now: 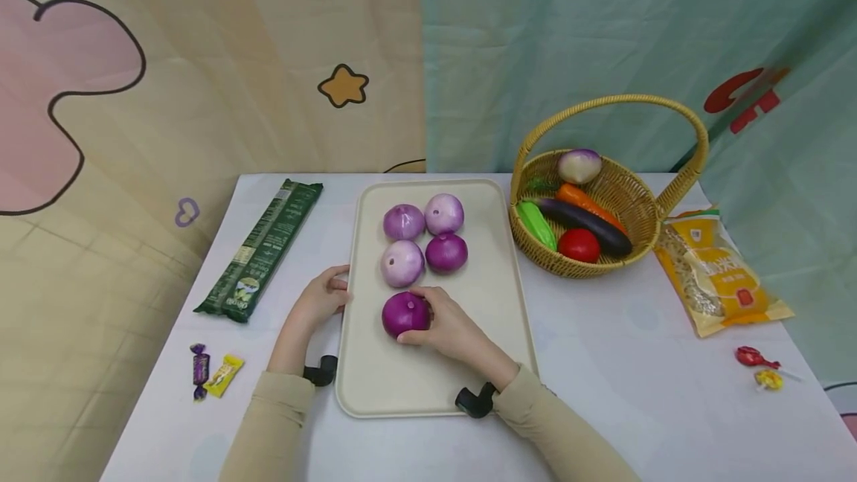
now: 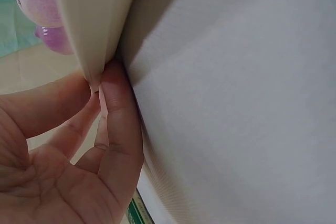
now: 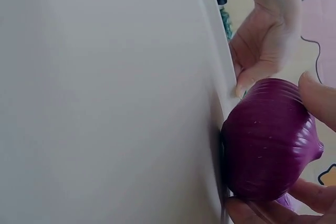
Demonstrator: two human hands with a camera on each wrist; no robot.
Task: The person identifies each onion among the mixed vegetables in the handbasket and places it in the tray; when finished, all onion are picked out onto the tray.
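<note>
A dark purple onion (image 1: pixel 402 315) sits on the near half of a cream tray (image 1: pixel 492 281). My right hand (image 1: pixel 455 326) grips it from the right, thumb at its near side and fingers round its far side. The right wrist view shows this glossy onion (image 3: pixel 265 140) resting against the tray surface. At the tray's left edge, my left hand (image 1: pixel 320 302) pinches the rim (image 2: pixel 92 51), thumb above and fingers beneath. Farther up the tray, several onions lie grouped together, among them a pale one (image 1: pixel 402 263) and a dark purple one (image 1: pixel 446 252).
A wicker basket (image 1: pixel 569 266) of vegetables stands right of the tray, a yellow grain bag (image 1: pixel 726 274) beyond it. Left lies a long green packet (image 1: pixel 264 251), with a purple candy (image 1: pixel 200 370) and a yellow candy (image 1: pixel 224 376) nearer. A red lollipop (image 1: pixel 753 356) lies far right.
</note>
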